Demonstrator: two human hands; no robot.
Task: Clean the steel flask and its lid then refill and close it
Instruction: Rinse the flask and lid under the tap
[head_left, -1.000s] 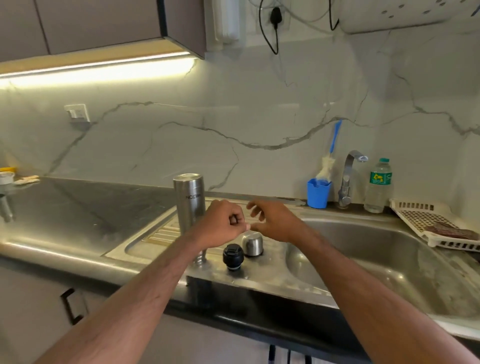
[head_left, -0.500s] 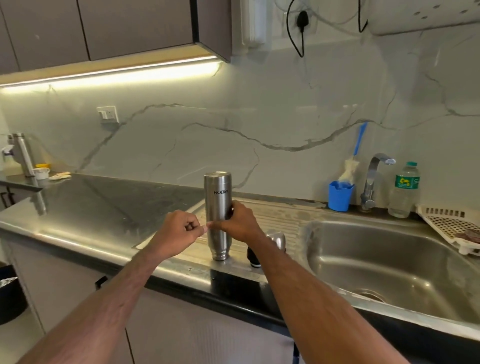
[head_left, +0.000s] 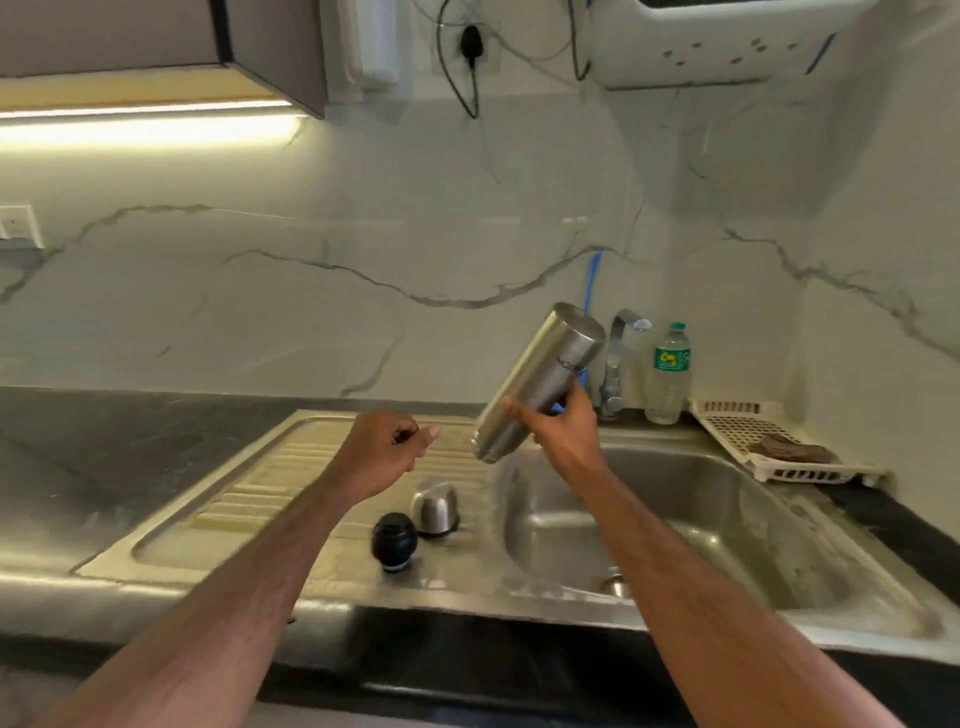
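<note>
My right hand (head_left: 563, 431) grips the steel flask (head_left: 540, 379) around its middle and holds it tilted in the air over the left edge of the sink basin (head_left: 737, 525), its flat end up towards the tap (head_left: 621, 358). My left hand (head_left: 382, 452) hovers above the ribbed drainboard (head_left: 260, 488) with fingers curled and nothing in it. The black inner stopper (head_left: 394, 540) and the steel cap (head_left: 435, 506) stand side by side on the drainboard near the basin.
Behind the sink stand a plastic water bottle (head_left: 670, 374) and a blue brush handle (head_left: 592, 280). A white slotted rack (head_left: 769, 441) with a brown scrub pad lies at the right. Dark counter (head_left: 104, 447) extends left; a cabinet hangs above left.
My right hand has lifted the flask off the drainboard and carried it right, tilting it over the sink. My left hand let go of nothing and stays above the drainboard.
</note>
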